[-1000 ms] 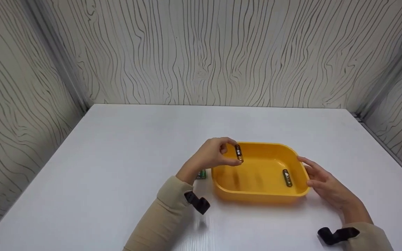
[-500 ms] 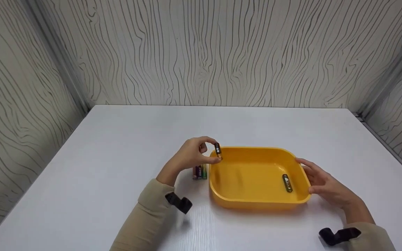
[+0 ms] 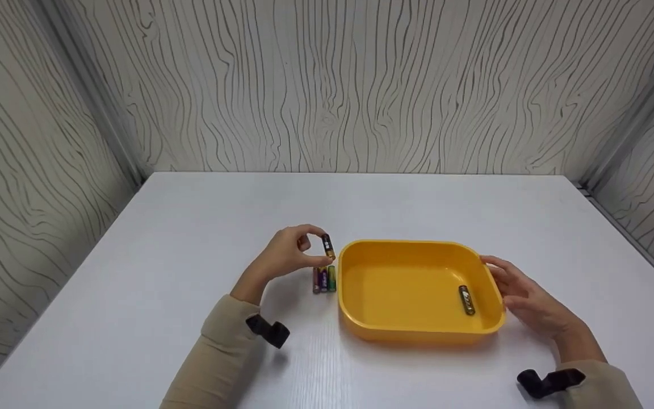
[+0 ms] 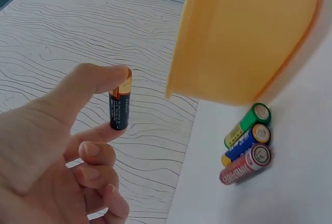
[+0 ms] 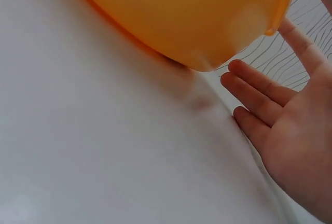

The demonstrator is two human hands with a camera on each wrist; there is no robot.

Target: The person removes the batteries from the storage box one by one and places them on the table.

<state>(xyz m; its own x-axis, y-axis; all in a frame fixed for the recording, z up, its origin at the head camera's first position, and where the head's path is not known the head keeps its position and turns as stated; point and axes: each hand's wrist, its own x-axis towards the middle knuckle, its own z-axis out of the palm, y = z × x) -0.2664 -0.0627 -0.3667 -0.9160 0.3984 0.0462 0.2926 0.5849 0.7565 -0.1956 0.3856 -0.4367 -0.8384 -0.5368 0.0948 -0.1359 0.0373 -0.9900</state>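
Between thumb and forefinger, my left hand (image 3: 287, 253) pinches a black-and-gold battery (image 3: 327, 247) by its two ends, above the table and just left of the yellow bin (image 3: 418, 334). The left wrist view shows this battery (image 4: 120, 105) upright. Below it lie three batteries side by side near the bin's left wall: a green one (image 4: 244, 125), a blue one (image 4: 246, 145) and a red one (image 4: 244, 167). Another dark battery (image 3: 466, 300) lies inside the bin, toward its right end. My right hand (image 3: 534, 298) rests its fairly straight fingers against the bin's right side.
The white table (image 3: 134, 318) carries the bin. Wood-grain panels (image 3: 327, 85) stand behind it and at both sides. A black wrist camera (image 3: 268, 330) sits on the left sleeve, another camera (image 3: 550, 384) on the right.
My left hand has carried the black-and-gold battery leftward, from over the bin to beside it. The three table batteries now show fully. My right hand has stayed at the bin's right side.
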